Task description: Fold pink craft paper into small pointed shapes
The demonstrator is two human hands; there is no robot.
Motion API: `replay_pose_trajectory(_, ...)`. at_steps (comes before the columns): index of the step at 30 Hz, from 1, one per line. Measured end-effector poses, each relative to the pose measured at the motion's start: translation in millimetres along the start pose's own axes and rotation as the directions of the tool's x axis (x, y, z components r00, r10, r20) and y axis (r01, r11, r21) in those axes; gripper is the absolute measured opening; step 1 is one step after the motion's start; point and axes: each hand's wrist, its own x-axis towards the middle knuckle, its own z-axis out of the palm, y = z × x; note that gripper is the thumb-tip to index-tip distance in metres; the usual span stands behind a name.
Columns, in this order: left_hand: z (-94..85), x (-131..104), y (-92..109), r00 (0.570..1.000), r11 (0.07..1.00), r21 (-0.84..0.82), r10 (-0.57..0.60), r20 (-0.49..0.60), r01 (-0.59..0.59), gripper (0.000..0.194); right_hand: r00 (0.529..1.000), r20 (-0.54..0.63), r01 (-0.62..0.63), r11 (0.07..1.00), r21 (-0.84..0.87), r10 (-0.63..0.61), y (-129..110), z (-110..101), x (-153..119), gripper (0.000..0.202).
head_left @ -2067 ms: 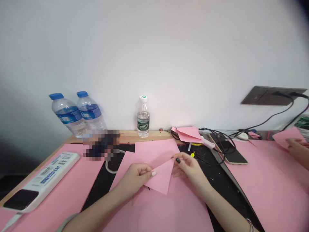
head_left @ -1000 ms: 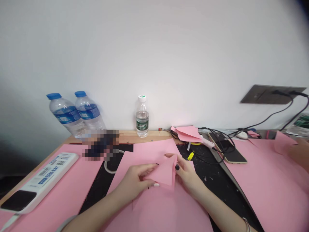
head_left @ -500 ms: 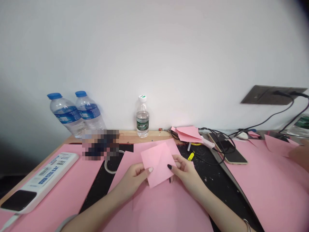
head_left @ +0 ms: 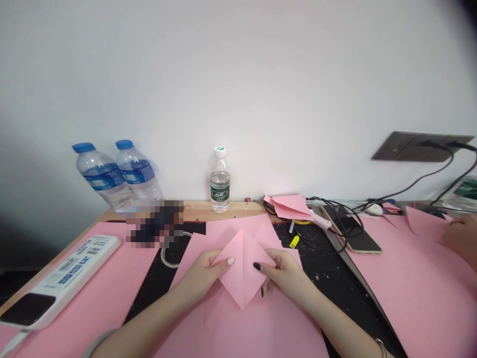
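Both hands meet at the lower middle of the frame over a small pink paper square, turned on its point like a diamond with a crease running from top corner to bottom corner. The left hand pinches the square's left corner, thumb on top, the other fingers hidden beneath. The right hand pinches the right corner the same way, its dark-nailed thumb pressed onto the paper. The square is held just above a larger pink sheet that lies on the black mat.

Far left: a white power strip lies on another pink sheet. Upper left, by the wall: two blue-capped water bottles side by side. A smaller bottle stands at centre against the wall. Right of it: a pile of folded pink paper, tangled black cables, and a phone. At the right edge, another person's hand touches a pink paper piece.
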Motion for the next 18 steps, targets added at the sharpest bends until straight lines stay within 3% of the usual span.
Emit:
replay_pose_trajectory(8, -3.2, 1, 1, 0.999, 0.999, -0.009, -0.038, 0.017, 0.038, 0.03, 0.998, -0.032, 0.058, 0.998, 0.013, -0.057, 4, -7, 1, 0.031)
replay_pose_trajectory(14, -11.3, 3, -4, 1.0, 0.966, -0.258, -0.027, 0.012, 0.029, 0.023, 0.999, -0.015, 0.053, 0.951, 0.304, -0.051, 5, -9, 1, 0.031)
replay_pose_trajectory(18, -16.2, 4, -5, 1.0, 0.93, -0.368, -0.012, -0.011, 0.007, 0.011, 1.0, 0.007, 0.024, 0.906, 0.422, -0.03, 0, -10, -1, 0.017)
